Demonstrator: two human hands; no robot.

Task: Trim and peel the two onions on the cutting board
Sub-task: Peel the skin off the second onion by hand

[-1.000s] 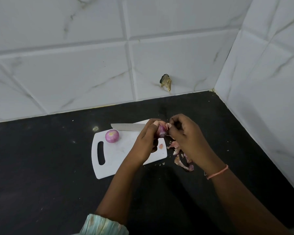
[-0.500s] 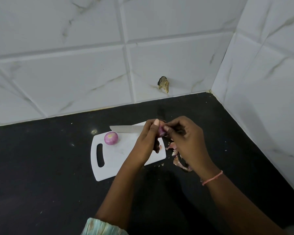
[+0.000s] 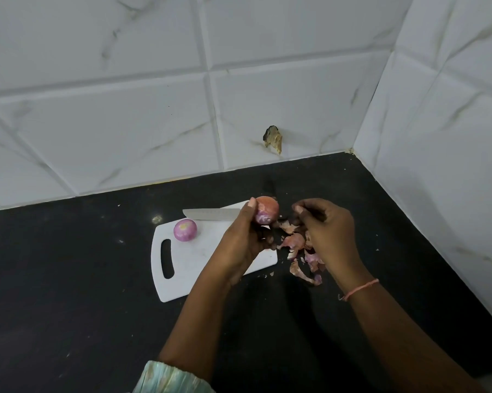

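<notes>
My left hand [image 3: 243, 239] grips a small red onion [image 3: 266, 210] above the right end of the white cutting board [image 3: 188, 265]; the onion still shows some brownish skin on top. My right hand [image 3: 328, 231] hovers just right of it, apart from the onion, fingers curled; whether it pinches a scrap of skin is unclear. A second, peeled purple onion [image 3: 185, 230] sits on the board's far left corner near the handle slot. A knife [image 3: 210, 214] lies along the board's far edge, blade pointing left.
Loose onion skins [image 3: 298, 251] lie in a pile on the black counter [image 3: 69, 279] right of the board, under my right hand. White tiled walls [image 3: 125, 123] close the back and right side. A chipped hole [image 3: 273, 139] marks the back wall.
My right hand has pulled away to the right from the onion it was touching. My left hand turned the onion so more of it shows.
</notes>
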